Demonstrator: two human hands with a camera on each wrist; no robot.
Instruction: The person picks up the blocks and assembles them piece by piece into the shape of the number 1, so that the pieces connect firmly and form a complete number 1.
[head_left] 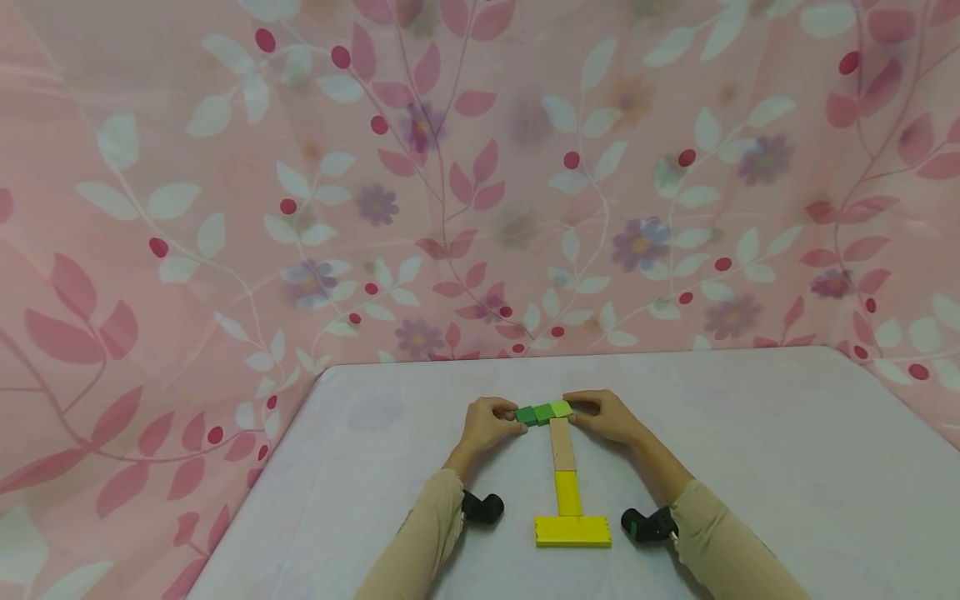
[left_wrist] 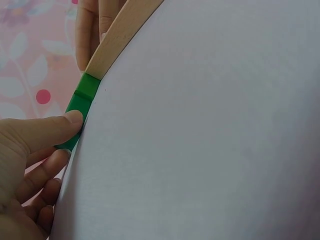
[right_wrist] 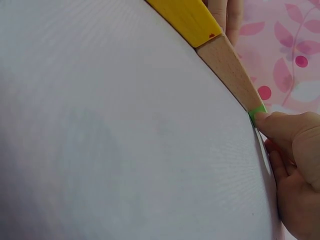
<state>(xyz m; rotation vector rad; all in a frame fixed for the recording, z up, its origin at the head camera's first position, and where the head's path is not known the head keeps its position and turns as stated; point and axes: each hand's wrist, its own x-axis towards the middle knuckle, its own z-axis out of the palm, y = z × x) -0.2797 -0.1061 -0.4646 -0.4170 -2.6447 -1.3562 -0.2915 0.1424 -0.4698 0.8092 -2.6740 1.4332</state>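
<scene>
Three small green blocks lie in a slightly slanting row on the white table. My left hand (head_left: 486,427) pinches the dark green block (head_left: 526,416) at the left end, its thumb (left_wrist: 70,120) along the near side. A mid-green block (head_left: 543,414) sits in the middle. On the right end is a light green block (head_left: 561,408), pinched by my right hand (head_left: 609,417). Below it a plain wooden block (head_left: 562,446) runs toward me, then a narrow yellow block (head_left: 568,493) and a wide yellow block (head_left: 573,532) set crosswise, all end to end.
A white cloth covers the table (head_left: 750,467), whose far edge meets a pink floral curtain (head_left: 480,208). Black wrist devices (head_left: 483,508) stick out from both sleeves, on either side of the yellow blocks.
</scene>
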